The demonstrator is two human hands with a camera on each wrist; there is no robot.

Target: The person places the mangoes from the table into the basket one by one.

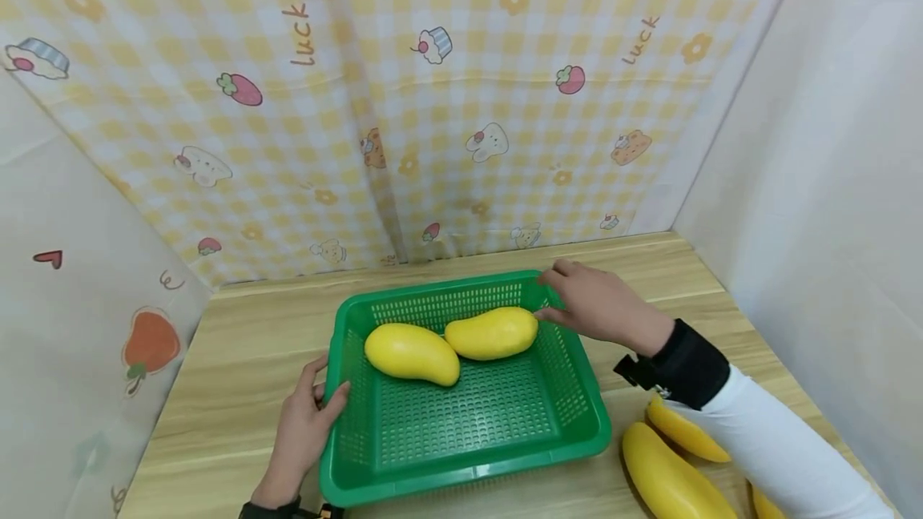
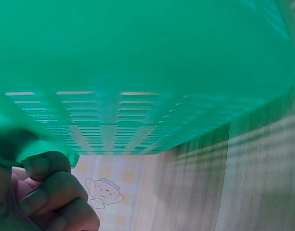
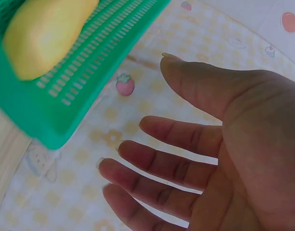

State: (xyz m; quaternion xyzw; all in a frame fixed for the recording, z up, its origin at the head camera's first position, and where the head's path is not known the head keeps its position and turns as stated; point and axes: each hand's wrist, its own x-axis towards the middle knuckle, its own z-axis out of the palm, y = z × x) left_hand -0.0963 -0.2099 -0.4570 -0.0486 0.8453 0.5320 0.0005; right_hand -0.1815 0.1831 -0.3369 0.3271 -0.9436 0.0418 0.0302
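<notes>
A green plastic basket [image 1: 469,471] with perforated walls and floor rests on the wooden table. Inside it, towards the back wall, lie two yellow mangoes, a left one [image 1: 411,354] and a right one [image 1: 493,333] that touch. My left hand [image 1: 306,419] grips the basket's left rim, thumb on top and fingers outside; the left wrist view shows its curled fingers [image 2: 61,190] beside the basket wall. Over the back right corner hovers my right hand [image 1: 594,299]. The right wrist view shows its fingers [image 3: 162,166] spread, the palm bare and apart from the basket.
More mangoes [image 1: 671,475] lie on the table right of the basket, partly under the right sleeve [image 1: 786,447]. A yellow checked cloth [image 1: 447,118] hangs behind the table [image 1: 238,359]. White sheets [image 1: 822,183] stand at both sides.
</notes>
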